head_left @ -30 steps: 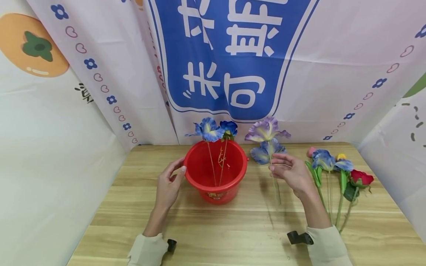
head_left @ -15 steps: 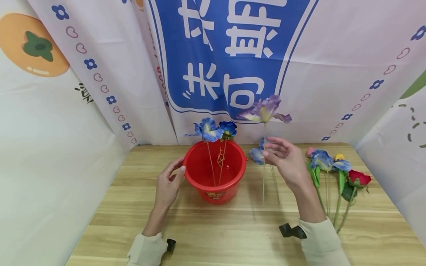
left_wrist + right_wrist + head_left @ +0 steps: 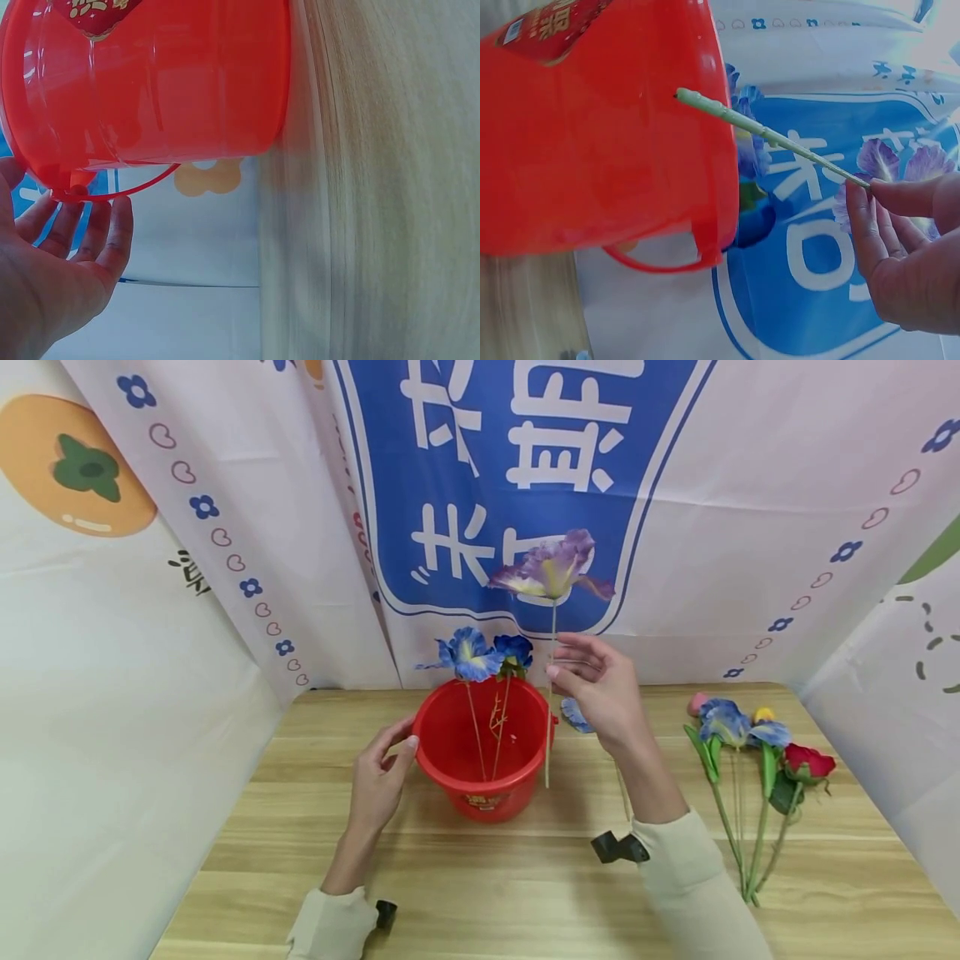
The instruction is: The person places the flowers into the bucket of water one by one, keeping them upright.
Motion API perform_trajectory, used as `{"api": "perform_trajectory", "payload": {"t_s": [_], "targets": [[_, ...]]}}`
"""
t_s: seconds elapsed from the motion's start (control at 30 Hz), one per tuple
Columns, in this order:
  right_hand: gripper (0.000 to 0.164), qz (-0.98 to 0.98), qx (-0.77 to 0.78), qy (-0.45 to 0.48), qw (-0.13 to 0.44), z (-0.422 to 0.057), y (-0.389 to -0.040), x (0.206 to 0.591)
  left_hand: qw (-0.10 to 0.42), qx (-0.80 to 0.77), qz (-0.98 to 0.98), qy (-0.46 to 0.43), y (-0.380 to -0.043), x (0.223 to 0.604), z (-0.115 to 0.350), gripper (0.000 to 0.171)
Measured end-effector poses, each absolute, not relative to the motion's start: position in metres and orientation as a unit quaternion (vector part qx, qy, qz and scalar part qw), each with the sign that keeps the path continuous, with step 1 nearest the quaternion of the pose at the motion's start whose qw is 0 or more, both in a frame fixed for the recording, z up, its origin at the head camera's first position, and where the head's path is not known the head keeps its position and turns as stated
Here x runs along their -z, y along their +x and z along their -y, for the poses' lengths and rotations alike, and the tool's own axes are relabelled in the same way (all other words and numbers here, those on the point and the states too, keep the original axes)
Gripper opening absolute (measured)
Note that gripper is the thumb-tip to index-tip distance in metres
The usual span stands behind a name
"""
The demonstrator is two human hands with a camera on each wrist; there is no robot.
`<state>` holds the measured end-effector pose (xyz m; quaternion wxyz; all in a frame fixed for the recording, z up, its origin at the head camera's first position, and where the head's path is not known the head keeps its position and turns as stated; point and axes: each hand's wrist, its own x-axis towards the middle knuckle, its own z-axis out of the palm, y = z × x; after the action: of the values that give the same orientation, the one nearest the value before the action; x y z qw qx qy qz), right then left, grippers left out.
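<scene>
My right hand (image 3: 600, 693) pinches the thin stem of a purple artificial iris (image 3: 551, 568) between thumb and fingertips. The iris stands upright beside the red bucket (image 3: 487, 806); in the right wrist view its green stem (image 3: 780, 140) has its cut end in front of the bucket wall, outside it. At the bucket's left, my left hand (image 3: 384, 777) holds the rim with thumb and fingers, close to the handle (image 3: 142, 184). Inside the bucket stand a blue iris (image 3: 471, 653) and a dark blue rose (image 3: 513, 652), leaning on the far rim.
Another blue iris (image 3: 576, 715) lies on the wooden table (image 3: 480, 893), partly hidden behind my right hand. Farther right lie a blue iris (image 3: 727, 722), a red rose (image 3: 810, 763) and green-stemmed flowers with pink and yellow heads. A printed cloth (image 3: 690, 568) hangs behind the table.
My right hand has lifted the purple iris off the table and carried it left to the bucket's right side. The left hand and the bucket stay in place.
</scene>
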<state>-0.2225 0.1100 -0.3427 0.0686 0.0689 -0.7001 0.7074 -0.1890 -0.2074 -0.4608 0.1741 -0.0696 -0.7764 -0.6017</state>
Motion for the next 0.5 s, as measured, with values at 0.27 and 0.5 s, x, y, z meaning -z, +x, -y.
{"api": "perform_trajectory", "payload": {"t_s": [0.27,0.5], "targets": [[0.047,0.693,-0.711,0.083,0.085,-0.091,-0.234,0.335,0.173,0.602,0.776,-0.067,-0.189,0.462,0.208,0.037],[0.045,0.684,-0.717,0.089,0.098,-0.081,-0.243,0.333,0.175,0.601,0.777,-0.07,-0.189,0.461,0.207,0.037]]}}
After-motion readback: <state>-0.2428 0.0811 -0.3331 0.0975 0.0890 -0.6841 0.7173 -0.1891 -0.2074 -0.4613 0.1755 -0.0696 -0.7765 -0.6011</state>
